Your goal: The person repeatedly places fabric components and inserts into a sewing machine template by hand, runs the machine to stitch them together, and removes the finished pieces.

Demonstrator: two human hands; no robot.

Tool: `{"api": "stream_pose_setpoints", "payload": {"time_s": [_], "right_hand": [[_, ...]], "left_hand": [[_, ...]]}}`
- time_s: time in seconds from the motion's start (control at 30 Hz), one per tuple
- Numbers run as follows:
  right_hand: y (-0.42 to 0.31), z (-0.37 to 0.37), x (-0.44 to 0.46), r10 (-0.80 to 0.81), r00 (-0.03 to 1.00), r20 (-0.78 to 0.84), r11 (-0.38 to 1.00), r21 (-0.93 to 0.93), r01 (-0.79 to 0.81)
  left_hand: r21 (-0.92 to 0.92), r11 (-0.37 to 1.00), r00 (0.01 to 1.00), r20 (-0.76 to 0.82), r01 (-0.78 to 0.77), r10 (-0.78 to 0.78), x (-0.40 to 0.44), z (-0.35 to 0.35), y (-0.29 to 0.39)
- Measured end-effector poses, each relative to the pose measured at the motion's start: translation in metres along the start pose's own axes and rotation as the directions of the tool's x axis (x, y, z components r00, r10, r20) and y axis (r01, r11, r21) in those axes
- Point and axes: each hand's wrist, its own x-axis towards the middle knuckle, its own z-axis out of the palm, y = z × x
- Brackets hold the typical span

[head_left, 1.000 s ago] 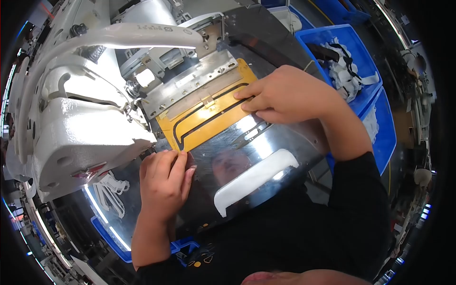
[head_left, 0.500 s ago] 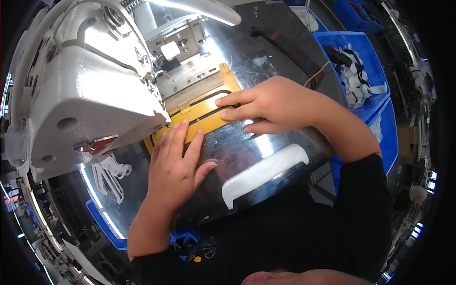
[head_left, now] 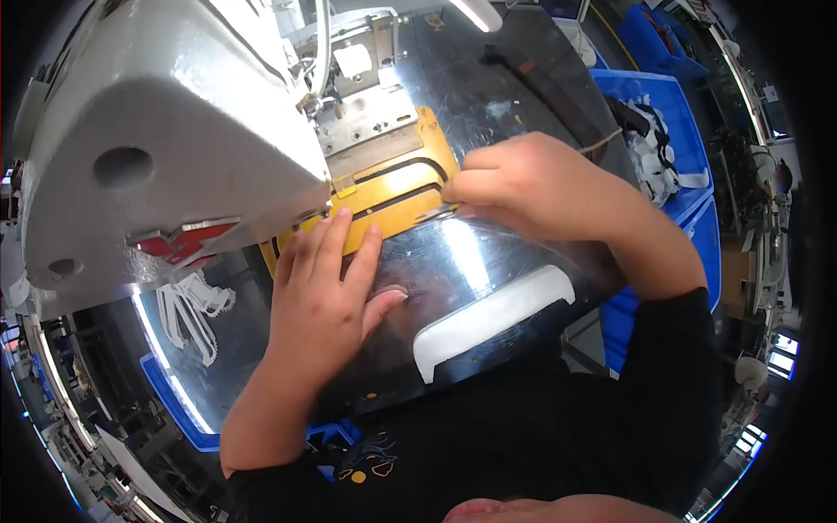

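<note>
My left hand (head_left: 323,305) lies with its fingers stretched out on the near edge of a yellow slotted template plate (head_left: 397,209), holding nothing. At the plate's right end, my right hand (head_left: 532,187) is closed around what look like thread snips (head_left: 436,212). Their pointed silver tips extend left over the plate's near edge, and the rest is hidden in the fingers. Dark curved slots run along the plate, which lies beside the metal clamp (head_left: 370,122) of a white sewing machine (head_left: 174,148). A white curved strip-like piece (head_left: 493,318) rests on the table nearer my body.
The machine head rises close to my left hand. White strips (head_left: 187,314) lie in a heap at the left of the metal table (head_left: 514,253). Blue bins (head_left: 697,148) stand at the right, one holding white and black scraps. A dark strap (head_left: 549,96) lies at the back.
My right hand's fingers, earlier extended on the plate, are now curled, and the snips' tips have come over the plate's edge. My left hand stays on the plate. The camera view has shifted.
</note>
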Motion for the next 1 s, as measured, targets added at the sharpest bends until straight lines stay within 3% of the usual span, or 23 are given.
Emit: {"api": "stream_pose_setpoints", "payload": {"time_s": [0.07, 0.2, 0.3, 0.6, 1.0], "right_hand": [[0.002, 0.008, 0.016, -0.061, 0.99, -0.125, 0.991, -0.125, 0.045], [-0.004, 0.019, 0.038, -0.083, 0.963, -0.255, 0.986, -0.161, 0.042], [-0.002, 0.024, 0.04, -0.112, 0.973, -0.202, 0.97, -0.234, 0.063], [0.006, 0.034, 0.043, -0.342, 0.895, -0.286, 0.91, -0.339, 0.239], [0.008, 0.038, 0.045, -0.362, 0.892, -0.272, 0.904, -0.334, 0.266]], "left_hand": [[0.003, 1.0, 1.0, 0.005, 0.002, -0.002, 0.0, 0.0, 0.0], [0.005, 1.0, 1.0, -0.005, -0.008, 0.008, 0.0, 0.0, -0.002], [-0.003, 1.0, 1.0, -0.022, -0.014, 0.014, 0.0, -0.001, -0.002], [0.0, 1.0, 1.0, -0.018, -0.013, 0.013, 0.0, 0.0, -0.002], [-0.026, 1.0, 1.0, -0.019, -0.015, 0.015, -0.001, 0.0, -0.003]]}}
